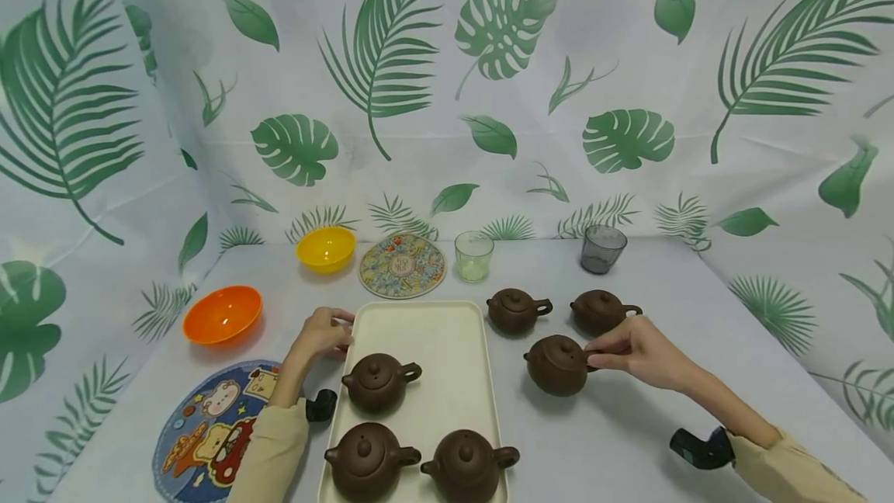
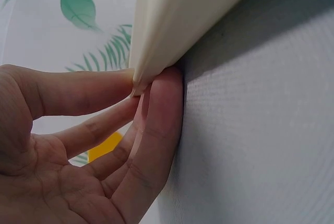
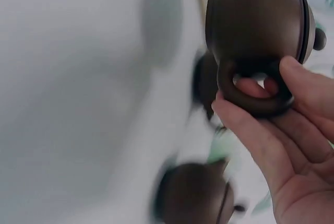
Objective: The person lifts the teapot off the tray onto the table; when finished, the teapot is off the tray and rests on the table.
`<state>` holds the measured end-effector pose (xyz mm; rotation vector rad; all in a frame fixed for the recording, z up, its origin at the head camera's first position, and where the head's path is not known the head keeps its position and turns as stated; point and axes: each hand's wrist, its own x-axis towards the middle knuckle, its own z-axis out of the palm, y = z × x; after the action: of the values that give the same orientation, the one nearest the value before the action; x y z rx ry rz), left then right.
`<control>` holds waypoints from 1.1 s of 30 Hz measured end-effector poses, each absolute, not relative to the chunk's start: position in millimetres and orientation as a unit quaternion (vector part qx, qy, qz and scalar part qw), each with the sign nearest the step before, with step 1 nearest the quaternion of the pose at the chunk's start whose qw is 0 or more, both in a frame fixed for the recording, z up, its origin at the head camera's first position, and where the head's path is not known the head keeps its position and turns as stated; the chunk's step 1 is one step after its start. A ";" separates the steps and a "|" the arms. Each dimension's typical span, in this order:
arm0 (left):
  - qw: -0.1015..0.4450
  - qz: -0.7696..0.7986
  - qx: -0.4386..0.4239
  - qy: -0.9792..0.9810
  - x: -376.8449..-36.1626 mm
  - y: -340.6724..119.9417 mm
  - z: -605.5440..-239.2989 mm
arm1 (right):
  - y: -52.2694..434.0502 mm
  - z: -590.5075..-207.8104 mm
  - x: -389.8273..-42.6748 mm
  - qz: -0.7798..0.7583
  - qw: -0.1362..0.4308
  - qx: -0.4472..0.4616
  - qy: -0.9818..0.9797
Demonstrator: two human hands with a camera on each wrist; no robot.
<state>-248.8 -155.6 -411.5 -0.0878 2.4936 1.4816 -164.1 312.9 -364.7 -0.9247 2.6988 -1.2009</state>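
Observation:
A cream tray [image 1: 436, 324] lies on the table with three brown teapots on it: one in the middle [image 1: 378, 380] and two at the near end [image 1: 366, 459] [image 1: 469, 464]. My left hand [image 1: 323, 332] pinches the tray's far left corner [image 2: 141, 72] between thumb and fingers. To the right of the tray my right hand [image 1: 632, 349] grips the loop handle of another brown teapot [image 1: 557, 364], seen close in the right wrist view [image 3: 255, 25]. Two more teapots [image 1: 513, 310] [image 1: 601, 310] stand just behind it.
An orange bowl [image 1: 222, 314] and a yellow bowl [image 1: 325, 248] sit at the left. A patterned round mat [image 1: 402, 265], a pale green cup [image 1: 473, 256] and a grey cup [image 1: 602, 248] line the back. A cartoon mat [image 1: 202, 429] lies near left. Leaf-print cloth surrounds the table.

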 end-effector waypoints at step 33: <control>0.116 0.504 -0.027 0.856 -247.9 -154.6 -412.0 | 404.5 -380.7 -163.4 -0.338 0.044 -0.238 0.910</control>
<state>-247.9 -154.6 -412.0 -0.0801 2.5055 1.4744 -163.4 404.5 -380.7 -0.7285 2.7809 -1.0323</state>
